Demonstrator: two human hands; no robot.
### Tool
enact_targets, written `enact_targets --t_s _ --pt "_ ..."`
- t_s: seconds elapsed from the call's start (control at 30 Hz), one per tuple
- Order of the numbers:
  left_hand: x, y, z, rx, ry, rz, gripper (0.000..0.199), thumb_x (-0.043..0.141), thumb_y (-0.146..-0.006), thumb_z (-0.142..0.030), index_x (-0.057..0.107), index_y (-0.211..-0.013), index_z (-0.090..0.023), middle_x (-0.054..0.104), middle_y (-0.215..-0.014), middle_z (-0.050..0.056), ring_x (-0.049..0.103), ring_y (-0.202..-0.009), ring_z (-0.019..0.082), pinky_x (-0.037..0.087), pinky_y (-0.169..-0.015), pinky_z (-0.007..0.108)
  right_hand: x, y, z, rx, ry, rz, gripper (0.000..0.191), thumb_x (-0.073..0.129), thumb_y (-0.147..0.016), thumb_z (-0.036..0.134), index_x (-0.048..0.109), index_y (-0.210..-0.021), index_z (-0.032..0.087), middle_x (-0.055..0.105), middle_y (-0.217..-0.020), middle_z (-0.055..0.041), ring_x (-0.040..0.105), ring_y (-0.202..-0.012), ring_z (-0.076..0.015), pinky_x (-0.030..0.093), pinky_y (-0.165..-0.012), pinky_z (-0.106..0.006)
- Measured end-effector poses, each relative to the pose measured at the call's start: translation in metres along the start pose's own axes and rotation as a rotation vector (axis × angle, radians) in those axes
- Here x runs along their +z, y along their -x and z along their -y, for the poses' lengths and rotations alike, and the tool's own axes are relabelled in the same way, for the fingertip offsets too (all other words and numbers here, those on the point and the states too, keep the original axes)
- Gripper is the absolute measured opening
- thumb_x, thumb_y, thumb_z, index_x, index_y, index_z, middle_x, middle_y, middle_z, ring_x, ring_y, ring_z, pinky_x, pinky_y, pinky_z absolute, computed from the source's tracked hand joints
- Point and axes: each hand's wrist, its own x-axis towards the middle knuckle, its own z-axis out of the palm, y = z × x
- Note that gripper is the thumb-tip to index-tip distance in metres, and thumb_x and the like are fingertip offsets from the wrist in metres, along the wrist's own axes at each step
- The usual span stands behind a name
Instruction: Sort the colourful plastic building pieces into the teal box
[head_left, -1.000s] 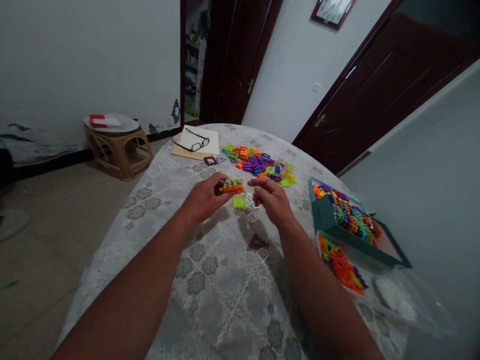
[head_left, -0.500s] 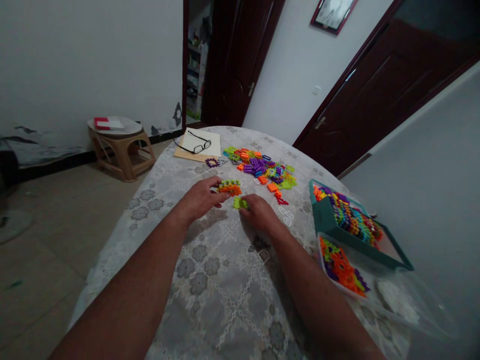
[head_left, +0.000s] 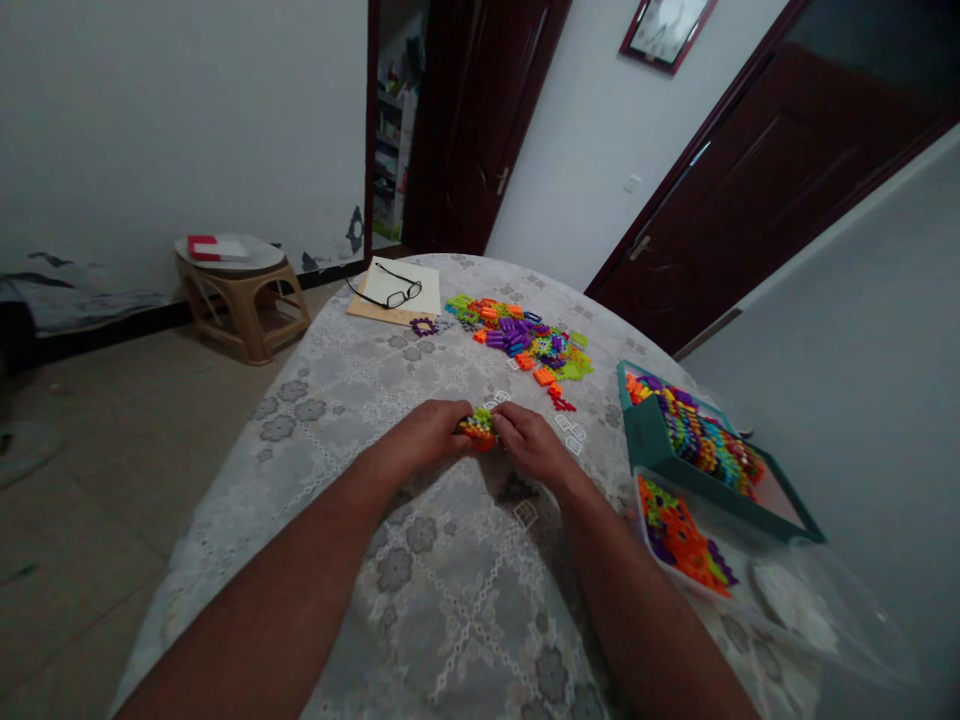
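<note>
A small assembly of orange and yellow-green toy pieces (head_left: 478, 427) is between my two hands above the tablecloth. My left hand (head_left: 435, 432) grips its left side with closed fingers. On its other side, my right hand (head_left: 529, 440) pinches the yellow-green part at the top right. Fingers cover both ends of the assembly. Beyond the hands lies a loose pile of purple, orange, green and blue pieces (head_left: 517, 335).
A green box (head_left: 652, 437) of colourful pieces stands at the right, beside a clear plastic container (head_left: 679, 585) with orange, green and purple pieces. Black glasses (head_left: 396, 298) rest on a pale board (head_left: 427, 280) at the far left of the table.
Both hands have come together and nearer to me. The yellow-green piece from my right hand now meets the orange and green assembly in my left hand.
</note>
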Motion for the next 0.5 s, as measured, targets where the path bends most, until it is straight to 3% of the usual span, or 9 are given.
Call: enact_targets --t_s 0.1,0.23,0.37,0.5 --pt "0.003 -0.001 -0.001 -0.004 -0.055 -0.027 0.013 0.071 -0.083 -0.022 0.073 -0.097 -0.023 0.079 -0.099 0.007 0.071 -0.092 0.024 0.048 -0.079 0.029 0.002 0.005 0.003 0.007 -0.014 0.005 0.031 0.047 -0.108 0.038 0.065 -0.087 0.023 0.067 -0.084 -0.0001 0.061 -0.081 -0.0177 0.041 -0.074 -0.027" --pt "0.001 -0.003 0.002 -0.043 -0.061 -0.057 0.037 0.071 -0.084 -0.026 0.07 -0.122 -0.023 0.08 -0.109 0.01 0.073 -0.099 0.028 0.049 -0.082 0.033 0.008 0.008 0.006 0.023 -0.027 -0.006 0.028 0.051 -0.108 0.04 0.07 -0.099 0.022 0.07 -0.09 -0.0008 0.064 -0.085 -0.0178 0.043 -0.077 -0.027" --pt "0.0 -0.009 0.009 -0.026 -0.088 0.01 0.033 0.064 -0.089 -0.041 0.07 -0.117 -0.025 0.081 -0.109 0.009 0.074 -0.1 0.03 0.05 -0.084 0.034 0.013 0.005 0.012 -0.012 0.085 0.006 0.027 0.069 -0.099 0.046 0.07 -0.11 0.021 0.074 -0.1 -0.0026 0.065 -0.089 -0.019 0.044 -0.078 -0.027" --pt "-0.001 -0.013 0.013 -0.052 -0.088 0.026 0.042 0.06 -0.086 -0.046 0.07 -0.122 -0.028 0.082 -0.109 0.007 0.074 -0.103 0.032 0.052 -0.089 0.036 0.018 0.001 0.016 0.021 0.232 -0.016 0.018 0.065 -0.1 0.038 0.067 -0.106 0.021 0.075 -0.103 -0.0044 0.066 -0.092 -0.0213 0.043 -0.078 -0.027"
